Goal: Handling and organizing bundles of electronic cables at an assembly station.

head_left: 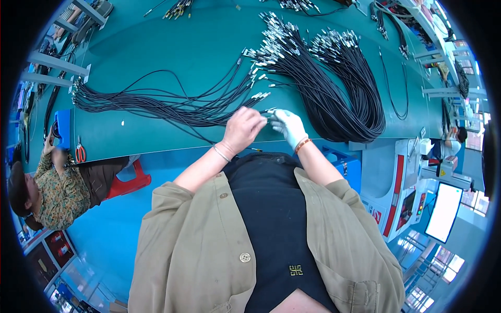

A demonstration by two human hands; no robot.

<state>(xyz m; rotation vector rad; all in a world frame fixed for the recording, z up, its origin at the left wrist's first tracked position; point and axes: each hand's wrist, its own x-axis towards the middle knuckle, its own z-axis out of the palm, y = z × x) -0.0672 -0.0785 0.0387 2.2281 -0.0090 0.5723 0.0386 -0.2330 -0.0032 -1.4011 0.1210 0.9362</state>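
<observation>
Close together at the table's front edge, my two hands meet at the end of a thin black cable (270, 111). My left hand (241, 129) is bare, with a bracelet at the wrist, and its fingers are pinched together at the cable. Wearing a white glove, my right hand (288, 127) has its fingers closed on the small end piece, which they partly hide. A loose bundle of black cables (156, 104) runs out to the left from my hands. Beyond my right hand lies a thick, U-bent bundle of black cables (334, 107) with silvery and white ends.
The green table (209, 47) carries more cables at its far edge and a single looped cable (402, 112) at right. Orange-handled pliers (80, 153) lie at left, near a blue device (62, 128) and a seated co-worker (62, 190). A red-and-white machine (402, 188) stands right.
</observation>
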